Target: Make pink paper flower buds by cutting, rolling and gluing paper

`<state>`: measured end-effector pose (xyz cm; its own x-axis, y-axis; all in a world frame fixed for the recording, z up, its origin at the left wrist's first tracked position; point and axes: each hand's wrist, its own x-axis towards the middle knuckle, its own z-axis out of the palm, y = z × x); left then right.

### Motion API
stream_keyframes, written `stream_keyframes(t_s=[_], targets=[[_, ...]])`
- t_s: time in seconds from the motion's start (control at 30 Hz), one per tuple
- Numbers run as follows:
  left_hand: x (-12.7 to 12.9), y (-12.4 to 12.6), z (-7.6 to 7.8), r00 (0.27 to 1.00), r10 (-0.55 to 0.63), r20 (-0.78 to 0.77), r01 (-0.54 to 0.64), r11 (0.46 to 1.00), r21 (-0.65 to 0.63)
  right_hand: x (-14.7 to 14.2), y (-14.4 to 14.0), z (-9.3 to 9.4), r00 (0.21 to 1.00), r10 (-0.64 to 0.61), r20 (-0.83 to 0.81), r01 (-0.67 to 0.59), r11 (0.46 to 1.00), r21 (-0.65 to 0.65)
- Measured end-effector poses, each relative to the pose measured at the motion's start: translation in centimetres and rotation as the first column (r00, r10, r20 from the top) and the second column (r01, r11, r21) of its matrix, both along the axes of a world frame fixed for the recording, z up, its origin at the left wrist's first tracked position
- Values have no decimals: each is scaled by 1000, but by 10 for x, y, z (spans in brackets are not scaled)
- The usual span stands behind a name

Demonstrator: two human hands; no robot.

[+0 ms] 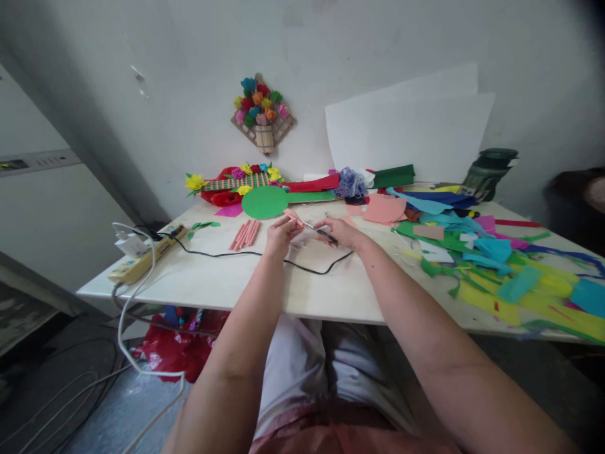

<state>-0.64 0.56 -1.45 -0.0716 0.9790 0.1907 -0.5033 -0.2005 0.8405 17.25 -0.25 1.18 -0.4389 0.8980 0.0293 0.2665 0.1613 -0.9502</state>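
Observation:
My left hand (pixel 280 234) pinches a small pink piece of paper (pixel 293 216) above the white table (pixel 222 277). My right hand (pixel 344 232) grips a thin dark stick-like tool (pixel 317 230) whose tip reaches the pink paper. Both hands hover close together near the table's middle. Several rolled pink paper tubes (pixel 244 234) lie just left of my left hand. A green paper disc with a handle (pixel 265 202) lies behind the hands.
A black cord (pixel 312 269) loops across the table under my hands. A power strip (pixel 142 261) sits at the left edge. Coloured paper scraps (pixel 501 265) cover the right side. Paper flowers (pixel 236 180), white sheets (pixel 416 132) and a dark green jar (pixel 486 171) stand by the wall.

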Motion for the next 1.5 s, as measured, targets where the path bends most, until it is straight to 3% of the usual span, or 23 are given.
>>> stream_keyframes(t_s=[0.27,1.0,1.5], targets=[[2,-1,2,1000,-2,-5,2,1000,-24,2,1,-2,998,69,6,-68,997,-19],[2,-2,1,999,-19,-33,18,999,-35,-2,-2,1,999,-43,-4,43,999,0],[3,-3,2,998,-40,-42,39,998,-40,2,-1,-3,999,50,-18,-50,999,-3]])
